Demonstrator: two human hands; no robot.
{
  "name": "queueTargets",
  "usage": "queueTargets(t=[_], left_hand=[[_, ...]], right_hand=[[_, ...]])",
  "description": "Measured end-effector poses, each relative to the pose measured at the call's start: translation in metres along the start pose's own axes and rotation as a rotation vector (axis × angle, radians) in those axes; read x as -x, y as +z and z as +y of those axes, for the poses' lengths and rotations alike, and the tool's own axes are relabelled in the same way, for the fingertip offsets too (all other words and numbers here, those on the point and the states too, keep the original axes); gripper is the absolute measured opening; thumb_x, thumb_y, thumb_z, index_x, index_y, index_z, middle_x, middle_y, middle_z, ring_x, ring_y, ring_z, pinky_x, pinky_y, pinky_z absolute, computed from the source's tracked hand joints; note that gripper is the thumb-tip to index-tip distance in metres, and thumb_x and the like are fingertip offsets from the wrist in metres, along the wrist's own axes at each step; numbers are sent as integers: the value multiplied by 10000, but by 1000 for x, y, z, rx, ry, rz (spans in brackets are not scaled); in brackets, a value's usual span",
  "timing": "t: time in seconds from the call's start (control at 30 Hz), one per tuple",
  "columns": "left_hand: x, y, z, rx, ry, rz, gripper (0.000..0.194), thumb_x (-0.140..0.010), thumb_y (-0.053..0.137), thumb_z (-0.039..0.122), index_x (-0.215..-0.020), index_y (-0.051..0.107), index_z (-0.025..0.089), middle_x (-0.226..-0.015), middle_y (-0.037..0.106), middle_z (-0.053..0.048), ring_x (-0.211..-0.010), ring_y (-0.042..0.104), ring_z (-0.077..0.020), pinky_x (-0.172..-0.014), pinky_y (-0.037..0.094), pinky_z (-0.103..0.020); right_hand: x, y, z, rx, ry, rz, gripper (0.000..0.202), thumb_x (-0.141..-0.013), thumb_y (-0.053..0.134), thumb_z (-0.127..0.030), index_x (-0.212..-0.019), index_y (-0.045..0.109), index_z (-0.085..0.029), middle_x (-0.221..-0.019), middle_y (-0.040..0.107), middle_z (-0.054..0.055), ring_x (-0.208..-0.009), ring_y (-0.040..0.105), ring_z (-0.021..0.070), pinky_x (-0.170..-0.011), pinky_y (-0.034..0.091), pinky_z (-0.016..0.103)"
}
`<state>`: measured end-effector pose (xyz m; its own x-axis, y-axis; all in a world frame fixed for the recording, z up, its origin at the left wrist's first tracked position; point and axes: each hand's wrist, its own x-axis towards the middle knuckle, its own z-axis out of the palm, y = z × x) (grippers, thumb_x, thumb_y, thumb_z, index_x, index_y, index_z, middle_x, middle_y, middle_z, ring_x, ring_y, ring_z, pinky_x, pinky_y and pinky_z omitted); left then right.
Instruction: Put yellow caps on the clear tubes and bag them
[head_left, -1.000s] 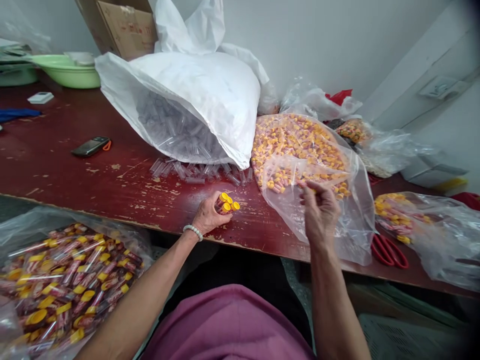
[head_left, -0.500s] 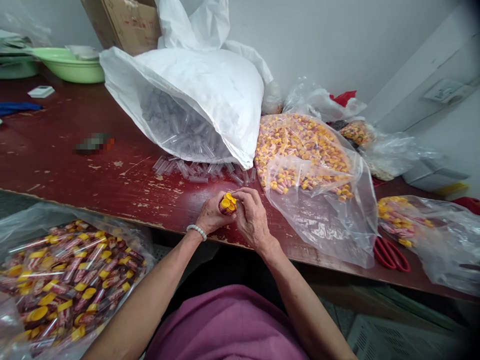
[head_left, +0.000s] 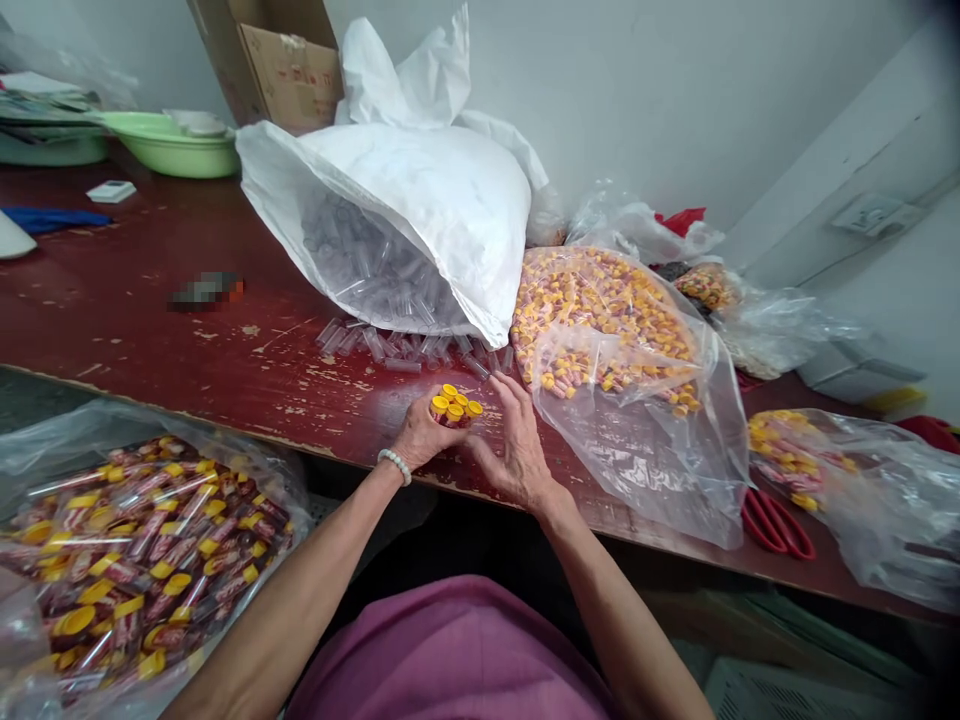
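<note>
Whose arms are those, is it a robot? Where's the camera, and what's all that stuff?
No robot here: these are a person's two bare hands. The camera sits on that person's head, looking forward and down, so you see their own arms and purple top.

The left hand, just above a bracelet, holds a little bunch of yellow-capped tubes. The right hand is open beside it.

On the worn red table, a white sack lies with its mouth open, and clear tubes have spilled out. To its right is a see-through bag with lots of small yellow-and-pink pieces. Far back on the left is a green bowl.
</note>
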<state>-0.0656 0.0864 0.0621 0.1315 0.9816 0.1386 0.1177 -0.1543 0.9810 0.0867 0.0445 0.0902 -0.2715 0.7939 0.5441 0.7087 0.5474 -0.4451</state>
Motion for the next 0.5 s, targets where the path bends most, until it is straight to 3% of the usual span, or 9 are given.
queueTargets(t=[0.1,0.2,0.27,0.33,0.5], left_hand=[[8,3,7,253,-151,-50,286,-515,734,174,-760,588,159,-713,607,7,-623,543,-115,-587,458,-235],[21,10,11,362,-214,-37,212,-483,677,84,-648,580,175,-642,568,16,-582,502,-109,-515,416,-217],[29,14,14,471,-258,13,233,-440,644,51,-631,586,172,-643,575,11,-592,505,-115,-510,414,-217],[33,16,15,564,-330,-20,237,-400,643,45,-600,574,152,-610,560,11,-563,492,-110,-479,396,-215],[43,6,13,657,-338,-11,186,-406,630,83,-530,502,136,-557,494,40,-518,452,-76,-460,355,-195]], right_hand=[[-1,1,-3,191,-126,-171,882,-703,646,-422,-1424,210,-162,-1473,284,156,-1350,252,316,-1064,257,523],[-4,7,-9,273,-231,-261,809,-706,647,-413,-1385,302,-141,-1418,380,169,-1312,322,326,-1054,286,514],[-4,9,-12,259,-286,-256,710,-723,627,-332,-1343,360,-112,-1323,467,194,-1217,436,307,-988,393,448],[-3,13,-10,248,-327,-200,656,-717,614,-264,-1313,389,-106,-1228,519,199,-1102,514,296,-888,474,407],[-3,31,-7,215,-430,-71,611,-710,594,-251,-1285,417,-147,-1068,563,145,-931,565,278,-734,528,390]])
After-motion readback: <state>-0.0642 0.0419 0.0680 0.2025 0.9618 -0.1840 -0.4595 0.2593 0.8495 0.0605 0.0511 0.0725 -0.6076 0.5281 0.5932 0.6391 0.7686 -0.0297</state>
